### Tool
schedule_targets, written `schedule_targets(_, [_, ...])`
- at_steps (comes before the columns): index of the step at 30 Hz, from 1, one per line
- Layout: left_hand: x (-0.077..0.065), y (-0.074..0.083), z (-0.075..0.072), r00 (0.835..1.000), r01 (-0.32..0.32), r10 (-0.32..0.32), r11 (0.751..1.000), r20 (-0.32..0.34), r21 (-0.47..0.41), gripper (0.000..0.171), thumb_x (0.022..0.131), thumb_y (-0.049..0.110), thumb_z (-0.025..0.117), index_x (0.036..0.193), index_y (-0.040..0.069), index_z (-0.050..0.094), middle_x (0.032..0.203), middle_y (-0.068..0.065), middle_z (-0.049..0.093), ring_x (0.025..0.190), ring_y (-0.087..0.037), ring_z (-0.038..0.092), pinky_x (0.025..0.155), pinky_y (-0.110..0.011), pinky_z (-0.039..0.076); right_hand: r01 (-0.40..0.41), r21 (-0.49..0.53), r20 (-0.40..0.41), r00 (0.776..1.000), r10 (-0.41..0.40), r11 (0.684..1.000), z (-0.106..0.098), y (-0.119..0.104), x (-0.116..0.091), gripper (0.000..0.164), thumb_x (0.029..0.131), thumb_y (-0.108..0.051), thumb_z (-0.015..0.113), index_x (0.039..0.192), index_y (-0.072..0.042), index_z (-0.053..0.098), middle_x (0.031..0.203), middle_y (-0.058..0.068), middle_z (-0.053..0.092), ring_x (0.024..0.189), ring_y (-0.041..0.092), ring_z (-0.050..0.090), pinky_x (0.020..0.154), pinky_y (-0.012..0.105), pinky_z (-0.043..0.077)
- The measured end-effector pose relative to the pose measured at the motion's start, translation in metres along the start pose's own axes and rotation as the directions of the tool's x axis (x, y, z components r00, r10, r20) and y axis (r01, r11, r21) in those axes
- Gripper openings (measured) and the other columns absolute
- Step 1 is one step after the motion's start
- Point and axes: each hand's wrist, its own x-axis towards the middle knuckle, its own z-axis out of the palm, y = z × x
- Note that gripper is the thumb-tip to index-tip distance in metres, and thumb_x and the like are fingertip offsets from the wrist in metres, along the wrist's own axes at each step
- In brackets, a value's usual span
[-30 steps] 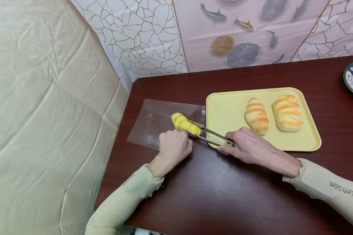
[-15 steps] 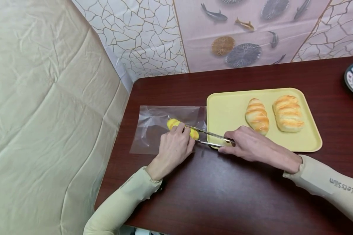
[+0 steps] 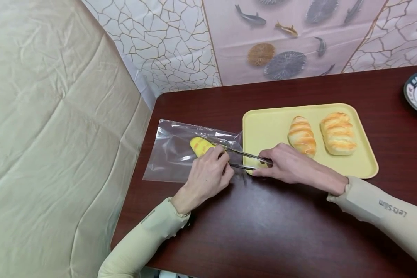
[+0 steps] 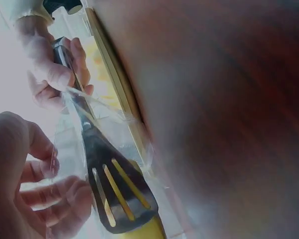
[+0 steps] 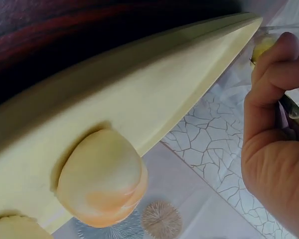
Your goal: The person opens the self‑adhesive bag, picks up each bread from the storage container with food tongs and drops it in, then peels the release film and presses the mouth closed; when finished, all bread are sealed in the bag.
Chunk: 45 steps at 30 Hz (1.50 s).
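In the head view, my right hand [image 3: 286,166] grips metal tongs [image 3: 247,155] whose slotted end [image 4: 103,149], seen in the left wrist view, lies against a yellow bread roll [image 3: 199,146]. Around the roll spreads a clear plastic bag [image 3: 168,160], its film crossing the tongs' shaft at the bag's mouth. My left hand [image 3: 208,173] pinches the bag's edge with curled fingers and covers the near part of the roll. Orange bands mark the roll's visible far end.
A yellow tray [image 3: 264,127] adjoins the bag's right side. On it lie a spiral bread [image 3: 301,135] and a ridged bread [image 3: 338,135]. A dark-rimmed plate [image 3: 410,90] stands at the far right. Patterned cloth [image 3: 180,46] hangs behind the table.
The yellow roll and tongs have shifted left, further over the bag. My left hand has come up over the roll's near side, and the bag's film has lifted and creased around it.
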Motion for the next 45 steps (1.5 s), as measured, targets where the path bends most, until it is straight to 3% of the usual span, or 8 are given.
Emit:
schedule_targets(7, [-0.002,-0.002,-0.001,0.999,0.030,-0.028,0.993,0.018,-0.113,0.006,0.086,0.010,0.067,0.082,0.011,0.064,0.096,-0.004,0.067,0.083,-0.021,0.065,0.058,-0.039,0.057,-0.061,-0.014,0.014,0.998,0.061,0.998,0.005,-0.003,0.014,0.041,0.090,-0.044,0.087,0.073,-0.019,0.059,0.062,-0.010,0.043,0.057,0.009,0.041,0.055,0.027,0.033])
schedule_targets(13, [-0.003,0.000,-0.006,0.990,0.138,-0.137,0.990,0.013,-0.041,0.008,0.084,0.011,0.071,0.079,0.011,0.064,0.084,-0.003,0.063,0.073,-0.022,0.064,0.052,-0.038,0.053,-0.142,-0.005,0.025,0.990,0.142,0.990,0.004,-0.007,0.009,0.040,0.089,-0.045,0.087,0.073,-0.017,0.062,0.060,-0.007,0.051,0.056,0.011,0.046,0.055,0.028,0.037])
schedule_targets(16, [-0.003,0.000,-0.007,0.986,0.162,-0.161,0.986,0.031,-0.026,0.010,0.084,0.011,0.071,0.077,0.011,0.063,0.081,-0.003,0.060,0.070,-0.022,0.062,0.051,-0.038,0.053,-0.141,0.008,0.023,0.990,0.141,0.990,0.003,-0.009,0.003,0.041,0.091,-0.045,0.086,0.071,-0.018,0.062,0.059,-0.007,0.054,0.054,0.010,0.049,0.054,0.027,0.039])
schedule_targets(21, [-0.003,0.000,-0.007,0.987,0.143,-0.137,0.988,0.088,-0.064,0.010,0.086,0.010,0.070,0.079,0.010,0.063,0.084,-0.003,0.061,0.071,-0.021,0.060,0.055,-0.038,0.055,-0.084,0.023,0.000,0.996,0.084,0.996,0.006,-0.011,-0.002,0.041,0.096,-0.041,0.082,0.069,-0.019,0.059,0.059,-0.010,0.048,0.054,0.007,0.044,0.053,0.025,0.036])
schedule_targets(29, [-0.002,-0.003,-0.007,0.987,0.115,-0.093,0.980,0.131,-0.165,0.010,0.089,0.009,0.066,0.081,0.011,0.060,0.086,-0.003,0.058,0.071,-0.018,0.056,0.060,-0.036,0.054,-0.058,0.030,-0.047,0.997,0.059,0.998,0.006,-0.012,-0.004,0.040,0.097,-0.039,0.081,0.070,-0.020,0.059,0.058,-0.012,0.044,0.054,0.006,0.042,0.052,0.025,0.033])
schedule_targets(40, [-0.003,-0.009,-0.005,0.987,0.102,-0.065,0.960,0.150,-0.261,0.009,0.088,0.007,0.064,0.081,0.011,0.060,0.089,-0.003,0.060,0.072,-0.016,0.057,0.063,-0.033,0.053,-0.114,0.066,0.000,0.993,0.114,0.991,0.019,-0.012,0.003,0.042,0.094,-0.043,0.084,0.070,-0.019,0.059,0.060,-0.010,0.050,0.054,0.008,0.045,0.053,0.025,0.036])
schedule_targets(45, [-0.003,-0.011,-0.002,0.989,0.082,-0.042,0.951,0.139,-0.298,0.010,0.087,0.007,0.063,0.080,0.012,0.058,0.088,-0.003,0.058,0.073,-0.016,0.055,0.065,-0.036,0.052,-0.110,0.064,-0.042,0.993,0.113,0.992,0.019,-0.015,0.004,0.042,0.095,-0.041,0.084,0.069,-0.019,0.058,0.059,-0.010,0.047,0.055,0.008,0.043,0.053,0.025,0.034])
